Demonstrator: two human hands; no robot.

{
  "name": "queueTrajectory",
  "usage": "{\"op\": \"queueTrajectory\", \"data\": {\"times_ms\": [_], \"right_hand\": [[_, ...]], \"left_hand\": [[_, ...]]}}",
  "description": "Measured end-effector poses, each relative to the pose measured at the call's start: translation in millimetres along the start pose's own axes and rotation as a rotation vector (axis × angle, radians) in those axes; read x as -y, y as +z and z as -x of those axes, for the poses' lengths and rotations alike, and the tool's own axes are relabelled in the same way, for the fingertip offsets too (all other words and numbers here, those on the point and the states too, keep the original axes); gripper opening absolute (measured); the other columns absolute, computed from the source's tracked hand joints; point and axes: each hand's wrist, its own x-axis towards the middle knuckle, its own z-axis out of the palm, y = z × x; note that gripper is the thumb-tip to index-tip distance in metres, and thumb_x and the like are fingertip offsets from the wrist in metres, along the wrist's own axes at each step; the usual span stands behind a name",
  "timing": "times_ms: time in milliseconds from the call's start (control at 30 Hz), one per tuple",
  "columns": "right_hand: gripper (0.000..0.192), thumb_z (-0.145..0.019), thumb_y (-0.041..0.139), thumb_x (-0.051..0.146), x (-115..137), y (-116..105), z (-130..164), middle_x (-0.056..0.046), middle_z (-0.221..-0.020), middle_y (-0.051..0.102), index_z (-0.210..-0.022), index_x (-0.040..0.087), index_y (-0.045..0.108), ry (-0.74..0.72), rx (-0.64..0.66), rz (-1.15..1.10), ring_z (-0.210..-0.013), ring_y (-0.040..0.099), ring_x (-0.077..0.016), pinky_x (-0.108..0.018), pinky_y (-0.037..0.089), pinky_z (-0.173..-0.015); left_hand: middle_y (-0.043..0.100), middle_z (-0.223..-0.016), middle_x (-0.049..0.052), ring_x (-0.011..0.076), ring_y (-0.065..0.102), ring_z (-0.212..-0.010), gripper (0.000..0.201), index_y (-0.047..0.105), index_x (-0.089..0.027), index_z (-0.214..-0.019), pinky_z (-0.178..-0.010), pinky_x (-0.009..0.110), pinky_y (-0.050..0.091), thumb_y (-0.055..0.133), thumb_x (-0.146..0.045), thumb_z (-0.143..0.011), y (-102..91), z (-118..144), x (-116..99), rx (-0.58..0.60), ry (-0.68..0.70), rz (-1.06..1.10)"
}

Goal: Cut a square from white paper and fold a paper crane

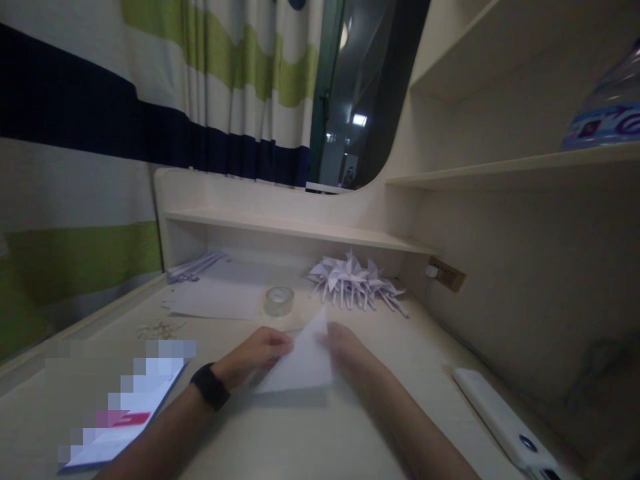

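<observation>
Paper sheet (pixel 300 363), folded to a point that stands up toward twelve o'clock, lies on the desk (pixel 310 440) at centre, between both hands; by the look of it a fold is being made and pressed flat. At nine o'clock of it the left hand (pixel 257 357), a black band on its wrist, has its fingers closed in a pinch on the sheet's left edge. At three o'clock the right hand (pixel 347 347) rests against the right edge, fingers partly hidden behind the raised point, so how tightly they press I cannot tell. A clean crease would, I judge, call for both edges to be lined up and held steady before running a finger along the fold. Farther off at twelve o'clock sit a tape roll (pixel 279 301) and a heap of folded paper pinwheels (pixel 355 280).
</observation>
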Motion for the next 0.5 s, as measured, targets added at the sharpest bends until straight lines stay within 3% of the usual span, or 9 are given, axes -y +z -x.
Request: {"op": "queueTrajectory", "data": {"times_ms": [267,400,500], "right_hand": [[0.038,-0.058,0.075,0.023,-8,-14,-11,0.0,-0.06,0.065,-0.093,0.015,0.061,0.01,-0.165,-0.112,-0.049,0.061,-0.0143,-0.024,0.047,-0.048],[0.033,-0.058,0.07,0.018,-14,-14,-13,0.001,-0.055,0.062,-0.09,0.015,0.06,0.009,-0.184,-0.121,-0.044,0.058,-0.0136,-0.022,0.044,-0.042],[0.031,-0.062,0.068,0.02,-19,-8,-14,-0.001,-0.06,0.064,-0.09,0.015,0.058,-0.002,-0.194,-0.122,-0.05,0.062,-0.0147,-0.023,0.048,-0.045]], "left_hand": [[0.066,-0.07,0.005,0.0182,0.057,-0.065,0.041,0.068,-0.011,-0.081,-0.058,0.026,0.04,0.053,-0.05,-0.081,-3.5,-3,0,-0.04,0.038,-0.177],[0.07,-0.1,0.012,0.0251,0.062,-0.083,0.047,0.066,-0.014,-0.105,-0.073,0.032,0.045,0.054,-0.052,-0.079,6.4,-2,-7,-0.16,0.052,-0.405],[0.056,-0.128,0.014,0.0317,0.054,-0.11,0.067,0.052,-0.019,-0.127,-0.093,0.04,0.038,0.06,-0.057,-0.072,22.5,1,-15,-0.238,0.126,-0.61]]}}
